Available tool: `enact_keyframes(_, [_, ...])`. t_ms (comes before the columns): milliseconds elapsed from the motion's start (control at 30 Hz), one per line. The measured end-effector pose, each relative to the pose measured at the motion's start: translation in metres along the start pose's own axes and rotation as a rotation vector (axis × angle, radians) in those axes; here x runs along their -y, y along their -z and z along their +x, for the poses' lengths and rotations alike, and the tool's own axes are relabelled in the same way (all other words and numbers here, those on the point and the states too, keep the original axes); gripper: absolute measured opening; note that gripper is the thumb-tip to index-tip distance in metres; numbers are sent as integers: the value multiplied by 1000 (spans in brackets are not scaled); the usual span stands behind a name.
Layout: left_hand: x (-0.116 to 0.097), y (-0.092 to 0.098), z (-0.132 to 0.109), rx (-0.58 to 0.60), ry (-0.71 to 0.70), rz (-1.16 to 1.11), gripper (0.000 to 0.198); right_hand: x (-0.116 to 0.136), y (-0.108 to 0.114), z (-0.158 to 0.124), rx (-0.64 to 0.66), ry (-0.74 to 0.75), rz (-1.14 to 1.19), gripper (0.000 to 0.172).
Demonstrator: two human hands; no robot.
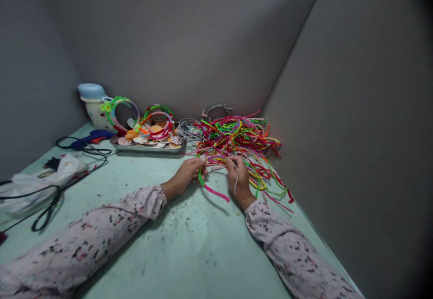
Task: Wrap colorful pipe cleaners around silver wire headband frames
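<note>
My left hand [188, 174] is closed, its fingertips pinching a fuzzy pipe cleaner [217, 194] that is green near the fingers and pink toward its loose end. That end hangs down over the table. My right hand [239, 181] is closed as well, gripping a thin grey wire [236, 179] whose tail droops past the palm. Between the two hands runs a short purple fuzzy stretch; whether it is wound on the wire is hard to make out. Just beyond both hands lies a tangled heap of bright pipe cleaners [237, 132].
Shells fill a metal tray [149, 151], with fuzzy-wrapped hoops [162, 127] resting on it. Coiled grey wire [189, 129] sits beside the heap. At left are a blue-lidded jar [94, 107], a blue glue gun [91, 139], black cable [61, 188] and a white plastic bag [40, 181]. Grey walls enclose the table.
</note>
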State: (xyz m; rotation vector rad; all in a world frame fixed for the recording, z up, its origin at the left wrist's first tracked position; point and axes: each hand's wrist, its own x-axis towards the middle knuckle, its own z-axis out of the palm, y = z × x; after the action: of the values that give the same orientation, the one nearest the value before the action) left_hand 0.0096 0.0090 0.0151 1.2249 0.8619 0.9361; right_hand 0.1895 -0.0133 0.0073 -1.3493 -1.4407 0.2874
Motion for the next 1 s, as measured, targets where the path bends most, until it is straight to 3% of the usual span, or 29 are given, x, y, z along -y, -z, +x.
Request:
enact_keyframes(200, [2,1,0,-120,-32,2,31,-3,-3,-1,153,171,-16,18])
enact_keyframes(433, [-2,2,1,-121,-3,40,31,-4,1,3,169,-104,147,27])
enact_keyframes(800, [-4,8,4,-54,35,-9,36,2,-3,4,322,-59,101,31])
enact_keyframes(933, [-6,10,6,-75,64,-123,47,0,-7,6,294,-55,0,29])
enact_keyframes(1000, [-6,12,8,-110,88,-213,43,-2,-8,7,263,-67,-38,29])
